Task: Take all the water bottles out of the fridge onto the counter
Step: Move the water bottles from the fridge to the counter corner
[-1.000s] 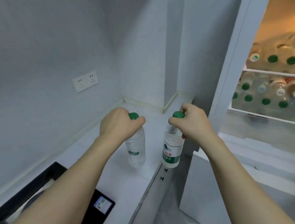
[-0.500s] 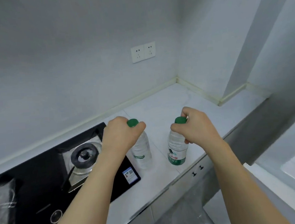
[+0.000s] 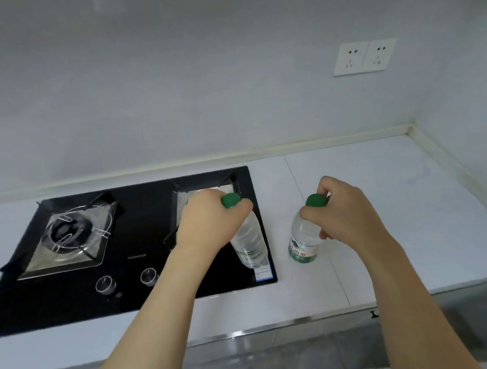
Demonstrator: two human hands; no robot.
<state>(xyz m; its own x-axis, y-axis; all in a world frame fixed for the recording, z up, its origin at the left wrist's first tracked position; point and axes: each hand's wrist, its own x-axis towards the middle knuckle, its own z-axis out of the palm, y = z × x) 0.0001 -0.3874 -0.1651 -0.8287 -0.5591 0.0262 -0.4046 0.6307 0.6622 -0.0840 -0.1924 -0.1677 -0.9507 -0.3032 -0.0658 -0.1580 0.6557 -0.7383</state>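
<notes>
My left hand (image 3: 210, 222) grips the neck of a clear water bottle (image 3: 248, 242) with a green cap, held over the right edge of the black stove. My right hand (image 3: 346, 208) grips the neck of a second green-capped water bottle (image 3: 302, 242) with a green label, above the white counter (image 3: 383, 202). I cannot tell whether either bottle's base touches the surface. The fridge is out of view.
A black two-burner gas stove (image 3: 142, 250) with two knobs is set into the counter on the left. A double wall socket (image 3: 363, 57) sits on the back wall. The counter meets a side wall at the right corner.
The view has swung left from the fridge to the counter and stove. Both hands carried their bottles left along the counter; the left bottle now hangs over the stove's right edge.
</notes>
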